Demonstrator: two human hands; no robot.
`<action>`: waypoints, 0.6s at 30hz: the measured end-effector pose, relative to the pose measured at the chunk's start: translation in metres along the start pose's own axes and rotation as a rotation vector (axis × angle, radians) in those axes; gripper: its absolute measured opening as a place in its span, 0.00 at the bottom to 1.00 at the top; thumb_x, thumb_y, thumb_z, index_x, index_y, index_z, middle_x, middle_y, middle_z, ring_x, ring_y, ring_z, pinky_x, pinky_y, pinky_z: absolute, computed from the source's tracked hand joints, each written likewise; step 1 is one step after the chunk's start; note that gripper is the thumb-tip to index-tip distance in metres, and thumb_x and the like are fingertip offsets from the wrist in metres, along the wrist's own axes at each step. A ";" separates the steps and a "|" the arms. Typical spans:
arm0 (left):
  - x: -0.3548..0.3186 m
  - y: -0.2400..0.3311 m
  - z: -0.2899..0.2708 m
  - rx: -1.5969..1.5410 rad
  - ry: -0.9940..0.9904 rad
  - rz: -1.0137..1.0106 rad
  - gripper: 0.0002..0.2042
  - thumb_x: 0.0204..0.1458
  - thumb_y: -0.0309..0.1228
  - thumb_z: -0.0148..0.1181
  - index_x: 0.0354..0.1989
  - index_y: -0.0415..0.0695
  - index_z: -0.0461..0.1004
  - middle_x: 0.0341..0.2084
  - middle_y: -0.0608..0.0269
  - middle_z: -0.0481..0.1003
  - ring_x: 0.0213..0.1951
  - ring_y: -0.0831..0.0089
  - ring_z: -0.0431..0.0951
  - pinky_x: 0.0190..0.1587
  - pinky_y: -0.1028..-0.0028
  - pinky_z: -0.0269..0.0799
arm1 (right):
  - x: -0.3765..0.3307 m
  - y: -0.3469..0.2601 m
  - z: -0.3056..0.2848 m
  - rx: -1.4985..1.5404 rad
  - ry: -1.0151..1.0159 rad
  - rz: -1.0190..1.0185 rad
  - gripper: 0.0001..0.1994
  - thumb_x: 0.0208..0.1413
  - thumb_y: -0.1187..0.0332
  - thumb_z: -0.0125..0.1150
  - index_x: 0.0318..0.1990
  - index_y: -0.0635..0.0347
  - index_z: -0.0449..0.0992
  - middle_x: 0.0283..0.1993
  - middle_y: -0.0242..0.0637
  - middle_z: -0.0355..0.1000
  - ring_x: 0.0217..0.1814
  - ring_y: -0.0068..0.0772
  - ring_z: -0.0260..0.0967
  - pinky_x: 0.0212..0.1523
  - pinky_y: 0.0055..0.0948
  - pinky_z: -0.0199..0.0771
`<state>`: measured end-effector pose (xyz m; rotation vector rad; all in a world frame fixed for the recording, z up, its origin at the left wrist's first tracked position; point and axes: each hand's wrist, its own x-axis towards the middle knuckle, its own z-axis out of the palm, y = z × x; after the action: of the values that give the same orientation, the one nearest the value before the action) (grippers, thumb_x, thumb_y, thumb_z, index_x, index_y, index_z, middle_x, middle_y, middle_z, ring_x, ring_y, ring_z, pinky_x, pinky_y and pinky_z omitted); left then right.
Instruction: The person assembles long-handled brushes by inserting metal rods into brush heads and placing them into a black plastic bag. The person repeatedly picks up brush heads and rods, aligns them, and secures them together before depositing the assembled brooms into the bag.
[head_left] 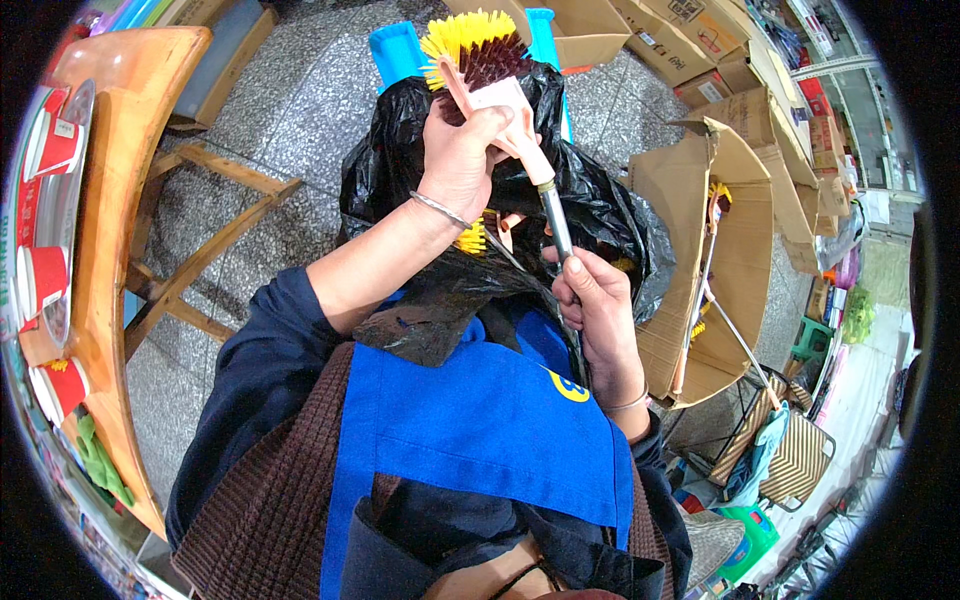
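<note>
- Grips a brush head (500, 98) at twelve o'clock with the left hand (460, 145), thumb and fingers closed round its pale pink plastic body.
- Grips a shiny metal handle (555, 218) with the right hand (598, 290) at three o'clock, fingers wrapped round the lower part, thumb laid along it.
- Holds both aslant between the hands, the yellow and dark brown bristles (478, 45) uppermost, the handle meeting the pink socket at about one o'clock; cannot tell how deep.
- Has a black plastic bag (385, 150) beneath and around the brush head, spread from eleven to two o'clock, with more yellow bristles (470, 240) showing among its folds near the left wrist.
- Wears a blue apron (480, 440) at six o'clock, plus a metal bracelet (440, 208) on the left wrist.
- Beyond the bag, at eleven o'clock, a blue plastic piece (395, 55).
- Between two and three o'clock, an open cardboard carton (660, 185) with a dark-bristled brush (718, 203) standing in it; at one o'clock, more cartons (665, 45).
- At nine o'clock, a wooden table (115, 200) bearing red-and-white cups (60, 145); at eight, green gloves (100, 462).
- At four o'clock, a striped bag (800, 460).
</note>
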<state>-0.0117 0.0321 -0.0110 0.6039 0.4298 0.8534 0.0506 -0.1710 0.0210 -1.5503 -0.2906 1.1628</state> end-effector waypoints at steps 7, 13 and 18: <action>-0.003 -0.003 -0.002 0.085 0.023 0.021 0.17 0.47 0.23 0.54 0.47 0.37 0.64 0.35 0.55 0.74 0.35 0.65 0.78 0.39 0.65 0.79 | 0.006 0.005 0.005 -0.203 0.107 -0.062 0.13 0.61 0.65 0.53 0.46 0.64 0.74 0.22 0.23 0.62 0.17 0.11 0.52 0.16 0.14 0.50; 0.001 0.000 -0.005 0.222 -0.075 0.113 0.18 0.45 0.23 0.55 0.47 0.37 0.65 0.34 0.56 0.75 0.34 0.66 0.79 0.36 0.69 0.78 | 0.004 0.009 0.012 -1.055 0.408 -0.615 0.13 0.54 0.70 0.61 0.47 0.58 0.75 0.29 0.42 0.72 0.26 0.36 0.71 0.28 0.28 0.70; 0.000 -0.002 -0.004 0.135 -0.064 0.003 0.16 0.46 0.23 0.54 0.46 0.36 0.65 0.33 0.56 0.75 0.33 0.65 0.79 0.37 0.66 0.79 | 0.006 0.010 0.013 -0.933 0.377 -0.638 0.13 0.52 0.71 0.61 0.46 0.59 0.75 0.34 0.45 0.75 0.32 0.41 0.75 0.33 0.32 0.74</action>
<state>-0.0129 0.0324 -0.0158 0.7547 0.4307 0.8101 0.0398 -0.1619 0.0108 -2.1813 -1.0846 0.1809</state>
